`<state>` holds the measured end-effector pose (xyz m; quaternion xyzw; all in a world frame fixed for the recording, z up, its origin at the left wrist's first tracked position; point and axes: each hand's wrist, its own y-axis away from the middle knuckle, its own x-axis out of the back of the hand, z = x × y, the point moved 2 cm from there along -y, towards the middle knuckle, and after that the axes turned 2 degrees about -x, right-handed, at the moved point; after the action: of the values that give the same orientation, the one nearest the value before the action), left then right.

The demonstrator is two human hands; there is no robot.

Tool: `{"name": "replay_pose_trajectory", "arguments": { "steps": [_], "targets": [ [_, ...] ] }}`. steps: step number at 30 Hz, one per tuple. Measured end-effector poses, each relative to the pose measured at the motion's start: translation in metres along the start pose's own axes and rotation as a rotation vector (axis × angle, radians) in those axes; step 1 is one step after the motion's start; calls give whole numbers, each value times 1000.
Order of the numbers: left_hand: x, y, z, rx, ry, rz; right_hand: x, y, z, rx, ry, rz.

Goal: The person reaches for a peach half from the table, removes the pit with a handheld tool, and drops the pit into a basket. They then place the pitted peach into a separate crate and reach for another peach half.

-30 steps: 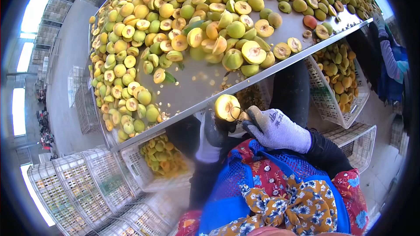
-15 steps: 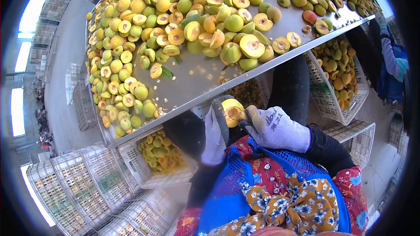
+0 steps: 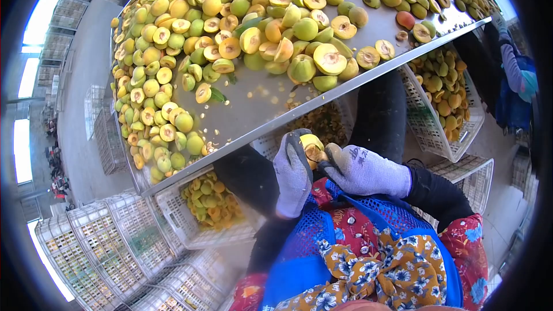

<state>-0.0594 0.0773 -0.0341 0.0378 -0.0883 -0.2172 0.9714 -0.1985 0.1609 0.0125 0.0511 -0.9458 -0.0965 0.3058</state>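
In front of my chest, below the metal table's edge, my left hand [image 3: 292, 170] is closed around a yellow peach half [image 3: 311, 148]. The cut side faces right, with brown flesh at its middle. My right hand [image 3: 366, 168] is closed, its thumb and fingertips against that cut face. Whatever it may grip there is hidden by the fingers. Both hands wear pale purple knit gloves with dark, worn palms. Just beyond them, many halved and whole green-yellow peaches [image 3: 329, 59] lie on the metal table [image 3: 242, 103].
Under the table edge stand white crates, one with peach halves [image 3: 210, 198] at left and another with peach halves [image 3: 442, 89] at right. Pits and scraps [image 3: 322, 124] lie below the edge. Stacked crates [image 3: 109, 236] fill the lower left. Another person [image 3: 515, 92] stands at far right.
My left hand has turned and closed further over the peach half, so less of its cut face shows. My right hand has shifted slightly down, still against the fruit.
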Motion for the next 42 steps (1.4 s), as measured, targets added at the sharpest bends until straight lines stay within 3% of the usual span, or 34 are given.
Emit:
{"name": "replay_pose_trajectory", "arguments": {
  "steps": [2,3,4,6,10,13,14,17,21,26,30,32,36,39,42],
  "targets": [
    [-3,2,8,-59,-71,41,-13,-1,16,196,-52,76],
    [-4,3,12,-90,-111,64,-13,-3,17,149,-198,21],
    [-5,3,15,-122,-151,86,-11,-6,15,95,-344,-27],
    [-6,3,16,-212,-175,102,-2,-5,11,-320,-865,-318],
    [-5,-1,24,-176,-326,27,-1,-2,13,-501,-1102,-443],
    [-4,-1,-5,-211,-553,-102,-15,-2,21,-303,-925,-354],
    [-4,-2,-15,-222,-600,-130,-24,-1,28,-400,-1080,-368],
    [-9,-5,0,-160,-194,-132,-25,7,34,-644,-1838,-629],
    [-10,-14,-18,-155,211,-284,-39,7,39,-607,-2391,-889],
    [-12,-16,-16,-173,233,-375,-45,9,39,-442,-2502,-968],
    [-13,-16,-24,-194,191,-318,-48,8,38,-342,-2554,-1022],
    [-17,-14,-17,-193,148,-250,-55,6,39,-349,-2460,-870],
    [-24,-12,-31,64,386,-147,-56,5,37,-403,-2451,-746],
    [-10,-17,-49,-99,19,-2,-51,5,34,-207,-2378,-703],
    [58,-9,-63,315,204,319,-45,2,42,-237,-2356,-658]
  ]
}}
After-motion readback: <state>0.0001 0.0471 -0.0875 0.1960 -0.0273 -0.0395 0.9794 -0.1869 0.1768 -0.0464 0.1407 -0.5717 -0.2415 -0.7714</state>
